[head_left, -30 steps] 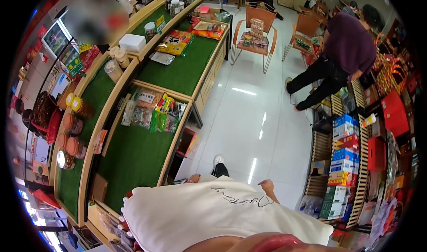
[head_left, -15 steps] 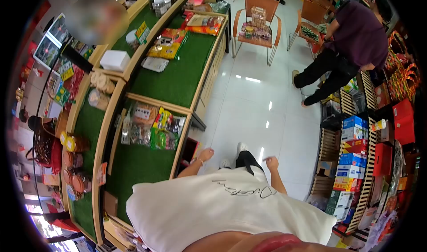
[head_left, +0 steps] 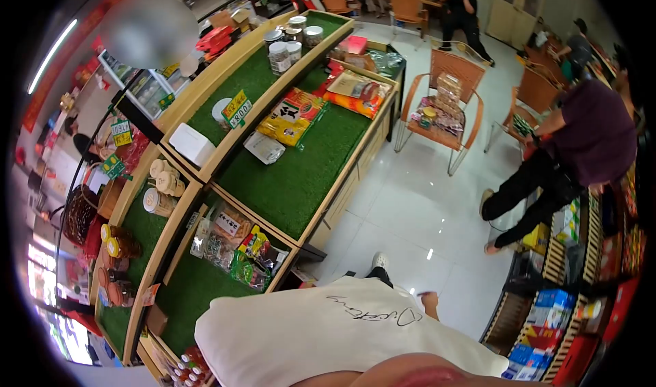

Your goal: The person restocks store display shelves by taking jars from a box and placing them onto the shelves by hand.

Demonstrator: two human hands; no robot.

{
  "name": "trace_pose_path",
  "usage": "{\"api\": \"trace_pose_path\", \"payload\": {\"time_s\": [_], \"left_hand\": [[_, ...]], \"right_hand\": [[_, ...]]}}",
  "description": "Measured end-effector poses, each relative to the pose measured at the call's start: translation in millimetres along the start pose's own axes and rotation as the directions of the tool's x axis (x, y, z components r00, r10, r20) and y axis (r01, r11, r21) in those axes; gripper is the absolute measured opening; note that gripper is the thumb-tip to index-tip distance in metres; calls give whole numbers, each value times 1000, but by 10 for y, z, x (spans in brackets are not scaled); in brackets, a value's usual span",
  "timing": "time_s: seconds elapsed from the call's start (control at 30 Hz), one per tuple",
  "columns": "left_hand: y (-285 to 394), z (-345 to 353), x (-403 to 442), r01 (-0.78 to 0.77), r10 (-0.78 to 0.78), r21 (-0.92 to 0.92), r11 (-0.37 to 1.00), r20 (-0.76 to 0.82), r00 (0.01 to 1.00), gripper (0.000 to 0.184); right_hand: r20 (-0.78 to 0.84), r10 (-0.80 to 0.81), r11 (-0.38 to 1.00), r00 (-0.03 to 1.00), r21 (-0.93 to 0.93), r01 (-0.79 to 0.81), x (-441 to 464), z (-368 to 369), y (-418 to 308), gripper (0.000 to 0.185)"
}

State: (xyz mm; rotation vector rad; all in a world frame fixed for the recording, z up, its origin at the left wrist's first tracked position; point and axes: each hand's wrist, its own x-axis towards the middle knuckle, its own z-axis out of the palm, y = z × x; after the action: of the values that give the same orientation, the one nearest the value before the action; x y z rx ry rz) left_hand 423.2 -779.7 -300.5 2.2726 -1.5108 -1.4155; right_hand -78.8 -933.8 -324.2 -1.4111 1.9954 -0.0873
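Right hand [head_left: 429,303] seen past the shirt [head_left: 314,332]

At far left, lidded jars [head_left: 119,243] are lined up on a green shelf [head_left: 147,233]. Packs [head_left: 236,230] are gathered in a tray [head_left: 184,290]. The left hand is out of sight, so its grip cannot be told. The right hand is held just beside the shirt, well apart from the packs; whether its grip is wide or narrow cannot be told. Farther right, a chair [head_left: 468,72] is loaded with goods [head_left: 444,110], boxes [head_left: 550,318] are stacked and a person [head_left: 591,137] is seen standing
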Motion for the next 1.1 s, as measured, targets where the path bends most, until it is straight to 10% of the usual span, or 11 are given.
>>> {"api": "trace_pose_path", "payload": {"time_s": [0.2,0.4,0.53,0.67,0.87,0.93,1.1], "left_hand": [[555,-285,1142,-151,150,12,989,-177,973,32],[2015,-1107,1147,-123,73,-206,971,-235,969,35],[1785,-1162,1607,-132,73,-228,965,-248,966,33],[1438,-1327,2167,19,-80,-280,960,-208,975,34],[1339,-2146,3386,-168,154,-73,983,-164,974,33],[1656,-2629,3553,1,-59,-284,959,-194,979,34],[2231,-3782,4089,-136,-39,-474,870,-341,939,33]], "right_hand": [[49,-380,918,924,143,370,1327,-809,-1826,30],[136,-492,794,860,475,379,1950,-559,-2399,35],[244,-467,826,850,463,321,2071,-251,-2414,33],[535,-194,890,822,448,-81,2437,-224,-2226,30],[541,-221,878,812,472,-76,3273,-682,-2201,35],[583,-122,962,803,268,-48,3459,-876,-2507,37],[398,-288,911,871,395,121,4465,-665,-3816,38]]}}
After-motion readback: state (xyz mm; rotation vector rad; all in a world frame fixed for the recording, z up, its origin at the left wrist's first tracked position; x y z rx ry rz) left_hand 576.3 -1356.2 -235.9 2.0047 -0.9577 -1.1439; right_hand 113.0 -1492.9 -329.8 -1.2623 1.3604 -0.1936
